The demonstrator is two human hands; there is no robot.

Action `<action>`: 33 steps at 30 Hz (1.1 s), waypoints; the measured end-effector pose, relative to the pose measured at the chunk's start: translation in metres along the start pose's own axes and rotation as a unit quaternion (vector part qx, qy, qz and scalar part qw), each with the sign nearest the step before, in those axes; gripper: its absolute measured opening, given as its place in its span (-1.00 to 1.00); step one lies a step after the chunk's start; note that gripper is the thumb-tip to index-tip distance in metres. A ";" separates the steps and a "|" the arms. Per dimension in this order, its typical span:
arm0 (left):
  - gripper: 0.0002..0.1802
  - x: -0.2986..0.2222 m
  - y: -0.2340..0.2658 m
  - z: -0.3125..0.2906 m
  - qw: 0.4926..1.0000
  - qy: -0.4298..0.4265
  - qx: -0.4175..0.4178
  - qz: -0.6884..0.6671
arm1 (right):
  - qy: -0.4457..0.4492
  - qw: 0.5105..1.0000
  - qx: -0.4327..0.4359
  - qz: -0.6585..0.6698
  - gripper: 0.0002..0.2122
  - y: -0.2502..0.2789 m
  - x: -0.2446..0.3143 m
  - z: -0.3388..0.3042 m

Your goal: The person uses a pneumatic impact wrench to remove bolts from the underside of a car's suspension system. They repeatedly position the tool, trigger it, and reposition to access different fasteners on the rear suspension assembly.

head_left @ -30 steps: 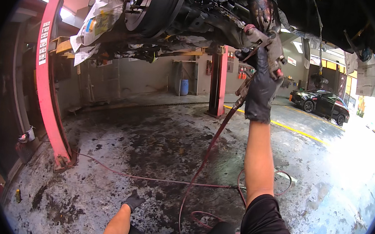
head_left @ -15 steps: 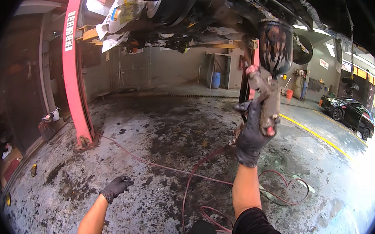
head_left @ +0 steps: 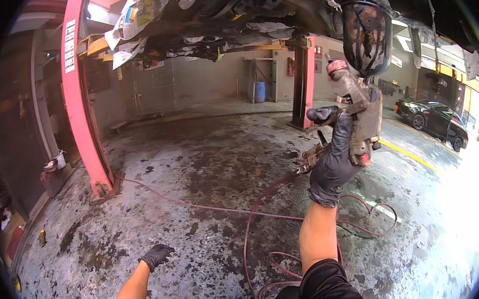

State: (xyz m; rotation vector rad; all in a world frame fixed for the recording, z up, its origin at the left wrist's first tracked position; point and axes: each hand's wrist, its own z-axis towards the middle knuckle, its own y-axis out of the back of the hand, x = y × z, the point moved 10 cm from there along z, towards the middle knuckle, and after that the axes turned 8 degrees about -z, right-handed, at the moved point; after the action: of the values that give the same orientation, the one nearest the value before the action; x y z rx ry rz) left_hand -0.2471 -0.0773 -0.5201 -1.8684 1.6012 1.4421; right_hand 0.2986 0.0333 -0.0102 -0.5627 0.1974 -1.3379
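Grimy metal spray gun (head_left: 370, 123) shifts rightward as I keep black-gloved right hand (head_left: 333, 176) wrapped round it, dark rounded cup (head_left: 367, 38) uppermost, presumably feeding downward, black-gloved left hand (head_left: 155, 256) empty, loosely spread.

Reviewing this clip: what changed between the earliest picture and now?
The right hand and its spray gun sit lower in view, now below the vehicle's underside. The left hand shifted slightly left. The camera view moved too. Nothing was taken hold of or let go: right still grips the gun, left stays empty. The red posts stand unchanged.
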 end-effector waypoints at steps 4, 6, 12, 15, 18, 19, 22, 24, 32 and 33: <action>-0.43 0.041 -0.010 0.040 0.999 0.041 0.022 -0.009 | 0.022 0.999 -0.018 0.018 -0.82 -0.007 0.021 -0.017; -0.37 0.057 -0.020 0.054 0.996 0.074 0.042 0.004 | 0.022 0.999 -0.010 -0.021 -0.83 -0.011 0.025 -0.032; -0.40 0.046 -0.020 0.070 0.998 -0.007 0.052 0.024 | -0.012 0.997 0.013 -0.069 -0.83 -0.026 0.028 -0.094; -0.42 0.060 -0.017 0.072 0.998 -0.001 0.065 0.000 | -0.055 0.994 0.035 -0.091 -0.77 -0.035 0.033 -0.114; -0.43 0.082 -0.010 0.078 0.997 0.016 0.069 -0.024 | -0.070 0.992 0.048 -0.093 -0.77 -0.043 0.048 -0.122; -0.43 0.088 -0.005 0.081 0.997 0.018 0.067 -0.018 | -0.064 0.991 0.057 -0.098 -0.78 -0.048 0.055 -0.120; -0.41 0.110 0.010 0.090 0.997 0.022 0.072 -0.031 | -0.050 0.993 0.056 -0.096 -0.80 -0.061 0.070 -0.104; -0.35 0.121 0.022 0.096 0.997 0.027 0.069 -0.022 | -0.052 0.997 0.049 -0.036 -0.83 -0.068 0.080 -0.090; -0.34 0.144 0.057 0.088 0.997 0.040 0.040 -0.047 | 0.071 0.975 0.022 -0.208 -0.70 -0.075 0.136 -0.060; -0.34 0.145 0.059 0.084 0.997 0.041 0.037 -0.049 | 0.090 0.976 0.005 -0.197 -0.69 -0.076 0.141 -0.063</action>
State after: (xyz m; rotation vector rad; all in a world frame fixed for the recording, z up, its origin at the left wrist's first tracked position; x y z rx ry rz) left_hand -0.3564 -0.1185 -0.6538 -1.9575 1.5543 1.2629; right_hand 0.2389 -0.1275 -0.0009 -0.4863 0.2356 -1.7774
